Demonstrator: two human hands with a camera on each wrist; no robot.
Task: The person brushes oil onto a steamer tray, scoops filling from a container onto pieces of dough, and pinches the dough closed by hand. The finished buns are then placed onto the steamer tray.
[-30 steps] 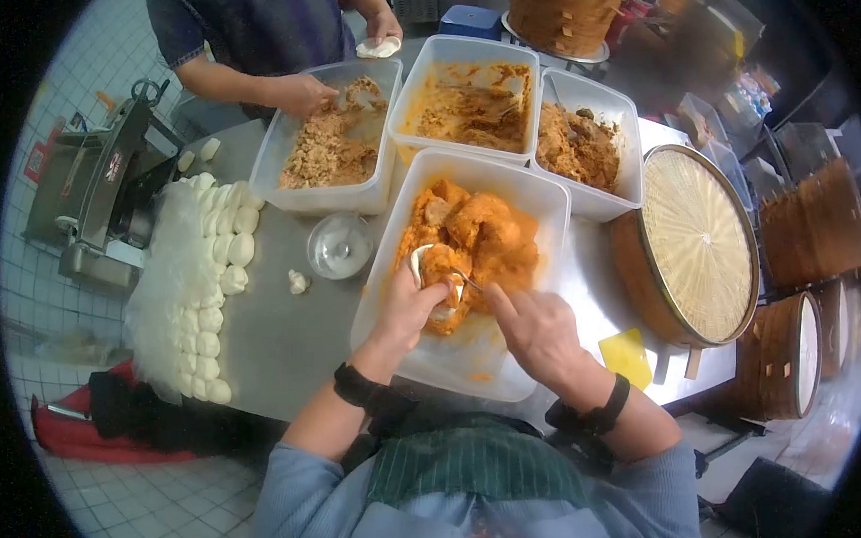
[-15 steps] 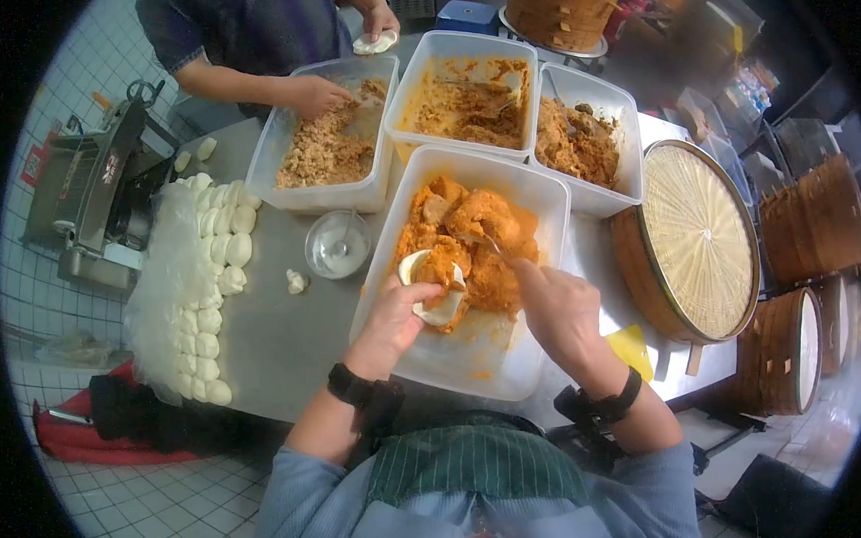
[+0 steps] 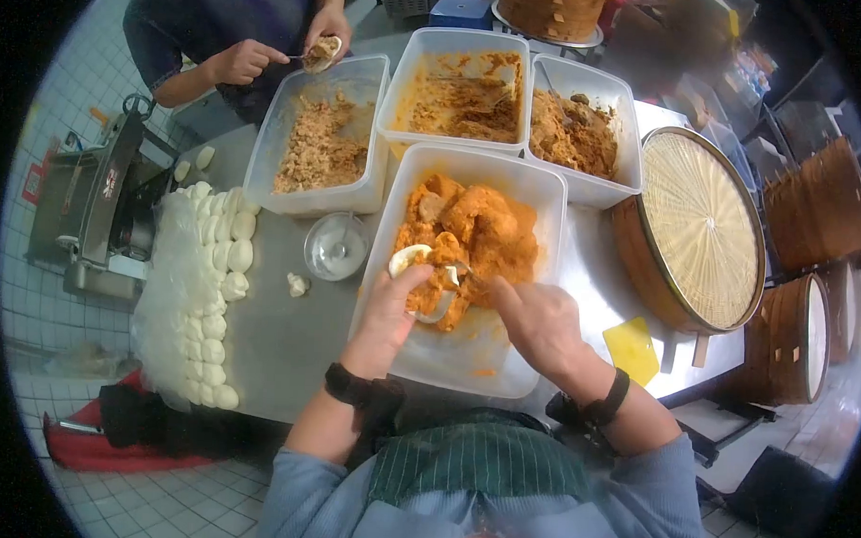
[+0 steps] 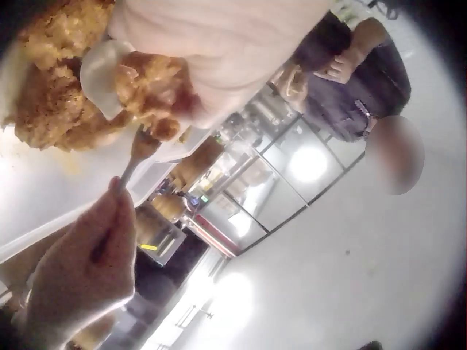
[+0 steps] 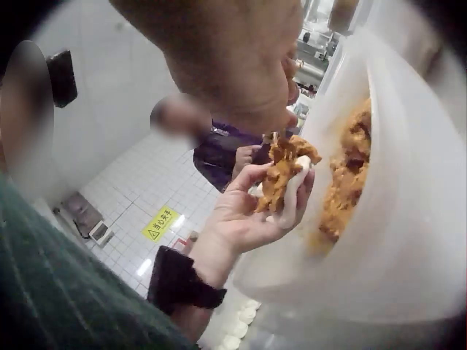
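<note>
Over front tub point(image 3: 465, 363) of orange filling point(image 3: 484, 228), left hand point(image 3: 391, 310) cupping dough wrapper point(image 3: 404, 260), fingers curling round it. Right hand point(image 3: 533, 320), above tub's near right part, pinching metal utensil point(image 3: 461, 269), tip touching filling on wrapper.

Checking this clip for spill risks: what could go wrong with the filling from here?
The orange filling is heaped high on the dough wrapper in the left hand; it may spill over or tear the dough. The utensil pinched by the right hand could poke through.
</note>
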